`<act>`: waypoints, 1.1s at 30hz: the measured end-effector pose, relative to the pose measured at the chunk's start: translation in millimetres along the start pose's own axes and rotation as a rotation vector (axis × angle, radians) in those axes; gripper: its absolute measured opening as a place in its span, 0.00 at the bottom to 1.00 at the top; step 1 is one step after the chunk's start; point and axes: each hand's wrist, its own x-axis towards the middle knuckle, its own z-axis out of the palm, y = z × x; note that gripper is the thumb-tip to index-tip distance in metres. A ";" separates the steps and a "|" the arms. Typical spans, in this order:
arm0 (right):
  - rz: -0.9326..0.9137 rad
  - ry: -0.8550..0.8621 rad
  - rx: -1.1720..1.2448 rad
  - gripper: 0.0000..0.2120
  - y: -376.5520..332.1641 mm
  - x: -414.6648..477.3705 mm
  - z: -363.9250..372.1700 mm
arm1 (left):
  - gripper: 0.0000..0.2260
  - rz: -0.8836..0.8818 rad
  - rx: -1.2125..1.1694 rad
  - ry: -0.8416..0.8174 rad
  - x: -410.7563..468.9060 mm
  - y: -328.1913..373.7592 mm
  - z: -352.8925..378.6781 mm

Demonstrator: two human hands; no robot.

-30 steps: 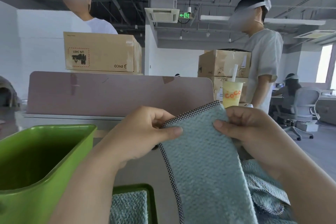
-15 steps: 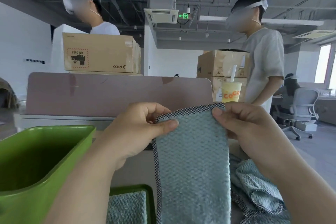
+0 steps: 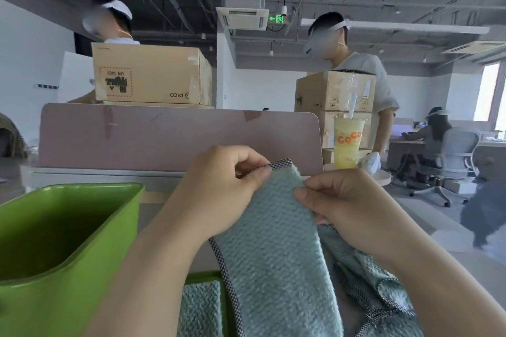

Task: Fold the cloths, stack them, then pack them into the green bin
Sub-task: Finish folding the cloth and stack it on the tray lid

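Left hand (image 3: 219, 194) and right hand (image 3: 347, 208) are raised close together above the middle of the worktop, each grasping the top of one pale teal cloth (image 3: 273, 254). The left thumb and curled fingers pinch the upper corner at its black-and-white checked hem. The right thumb and fingers pinch the opposite edge slightly lower. The cloth hangs down from this grip in a narrow strip, its lower part passing out of view at the worktop's near edge.

Holding it by the top probably lets its weight pull it straight, so the edges can be matched for a fold. The fold itself looks unfinished.

A deep green bin (image 3: 82, 295) stands at the left edge of the worktop, open side up, just beside the left forearm. No cloth shows in the part of its interior that can be seen; the floor of the bin is in shadow.

At the near edge, below the hands, lies a flat green tray (image 3: 202, 275) holding a folded teal cloth (image 3: 201, 309). Whether it is one cloth or a stack cannot be told.

Towards the near right corner, under the right forearm, rumpled cloths (image 3: 369, 282) of the same kind lie unfolded. Packing has apparently not begun.
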 end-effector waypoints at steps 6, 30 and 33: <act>-0.091 -0.027 -0.051 0.12 -2.0 -0.2 7.3 | 0.07 0.060 0.060 -0.024 -1.8 3.6 4.2; 0.034 -0.461 -0.314 0.07 56.5 12.9 27.7 | 0.04 0.108 0.120 0.408 6.1 -6.1 -4.0; 0.071 -0.465 -0.393 0.07 67.6 12.8 32.2 | 0.04 0.100 0.101 0.455 6.5 -8.0 -5.9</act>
